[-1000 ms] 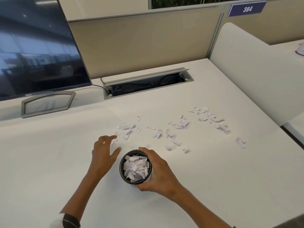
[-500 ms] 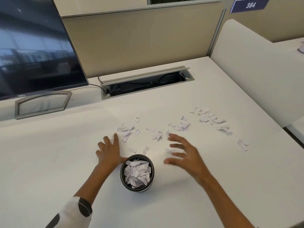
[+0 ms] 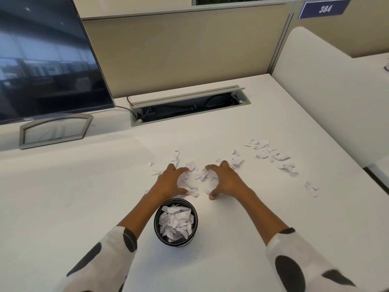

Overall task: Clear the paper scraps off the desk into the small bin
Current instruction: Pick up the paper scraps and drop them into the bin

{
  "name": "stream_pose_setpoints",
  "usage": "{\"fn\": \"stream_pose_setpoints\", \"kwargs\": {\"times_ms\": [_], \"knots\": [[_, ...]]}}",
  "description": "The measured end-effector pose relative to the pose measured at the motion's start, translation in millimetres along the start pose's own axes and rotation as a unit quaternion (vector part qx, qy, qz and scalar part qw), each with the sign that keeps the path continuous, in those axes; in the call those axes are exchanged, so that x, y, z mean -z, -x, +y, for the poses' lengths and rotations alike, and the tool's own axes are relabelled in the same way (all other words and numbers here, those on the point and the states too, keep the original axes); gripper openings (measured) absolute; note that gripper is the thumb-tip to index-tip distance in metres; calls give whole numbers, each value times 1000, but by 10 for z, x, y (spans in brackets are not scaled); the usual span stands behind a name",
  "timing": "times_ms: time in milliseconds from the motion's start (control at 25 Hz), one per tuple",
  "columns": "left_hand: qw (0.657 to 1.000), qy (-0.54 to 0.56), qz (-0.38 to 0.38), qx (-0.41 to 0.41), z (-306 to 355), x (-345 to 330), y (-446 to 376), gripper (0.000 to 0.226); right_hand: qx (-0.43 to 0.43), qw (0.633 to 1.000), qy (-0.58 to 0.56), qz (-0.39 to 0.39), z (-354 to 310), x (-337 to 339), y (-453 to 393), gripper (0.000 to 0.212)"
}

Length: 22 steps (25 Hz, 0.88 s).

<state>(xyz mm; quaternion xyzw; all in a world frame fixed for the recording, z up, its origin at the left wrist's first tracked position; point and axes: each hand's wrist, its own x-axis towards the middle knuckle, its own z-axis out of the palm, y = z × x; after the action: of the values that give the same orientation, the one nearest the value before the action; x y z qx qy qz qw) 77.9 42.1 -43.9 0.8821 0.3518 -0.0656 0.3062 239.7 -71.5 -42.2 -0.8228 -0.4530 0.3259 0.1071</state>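
A small black bin (image 3: 161, 232) stands on the white desk (image 3: 63, 207) near me, packed with white paper scraps. Just beyond it, my left hand (image 3: 170, 182) and my right hand (image 3: 226, 180) rest on the desk with fingers spread and curved, palms facing each other. A loose pile of scraps (image 3: 200, 175) lies between them and under their fingers. Several more scraps (image 3: 271, 154) lie scattered to the right, and a few (image 3: 311, 188) sit farther right. Neither hand has lifted anything.
A dark monitor (image 3: 42, 64) on a grey stand (image 3: 54, 133) is at the back left. An open cable tray (image 3: 189, 106) is sunk into the desk behind the scraps. A beige partition runs along the back and a white divider (image 3: 336, 91) bounds the right side.
My right hand let go of the bin and moved forward onto the scraps. My left hand shifted forward too, and both now bracket the pile beyond the bin.
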Motion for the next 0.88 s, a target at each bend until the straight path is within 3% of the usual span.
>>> {"fn": "stream_pose_setpoints", "kwargs": {"times_ms": [120,240,400,680,880], "knots": [[1000,8,9,-9,16,-6,1,56,37,999,-4,-15,-181,-80,-30,79],[998,52,32,-11,21,8,41,37,55,998,-7,19,-358,-197,-37,52],[985,150,81,3,41,38,118,21,59,990,-110,63,-523,-214,22,25],[955,244,168,-29,245,402,549,11,112,967,-200,115,-687,130,422,21],[957,222,174,-63,352,392,1215,8,165,972,-162,42,-750,155,855,16]]}}
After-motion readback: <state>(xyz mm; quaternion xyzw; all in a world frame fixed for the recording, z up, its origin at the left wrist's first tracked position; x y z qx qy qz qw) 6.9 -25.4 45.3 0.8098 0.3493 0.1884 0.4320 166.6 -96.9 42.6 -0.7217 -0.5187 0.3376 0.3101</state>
